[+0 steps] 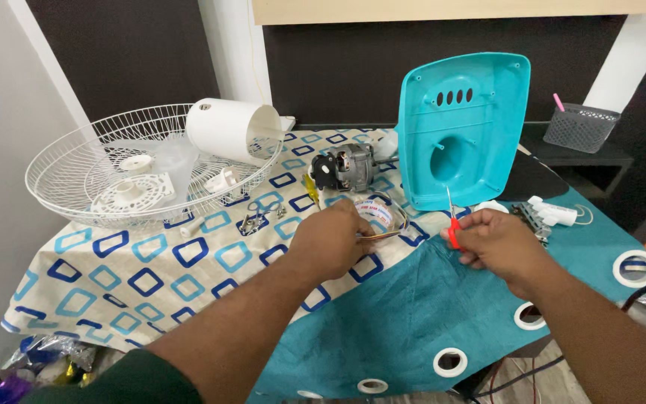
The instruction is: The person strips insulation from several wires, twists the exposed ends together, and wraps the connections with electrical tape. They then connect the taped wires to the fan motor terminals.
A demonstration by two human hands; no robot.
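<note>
Your left hand (332,238) rests knuckles-up on the patterned tablecloth (143,277), fingers curled around a thin wire (383,234) beside the roll of tape (377,212). Your right hand (499,243) is clenched on the red handle of a pair of small scissors (451,221), blades pointing up towards the turquoise fan housing (463,127) standing just behind. Between the hands and that housing sits the fan motor (347,167), with a yellow-handled screwdriver (310,189) touching its left side. Further left lies the white wire fan guard (143,168), holding a white cylindrical cover (235,131).
</note>
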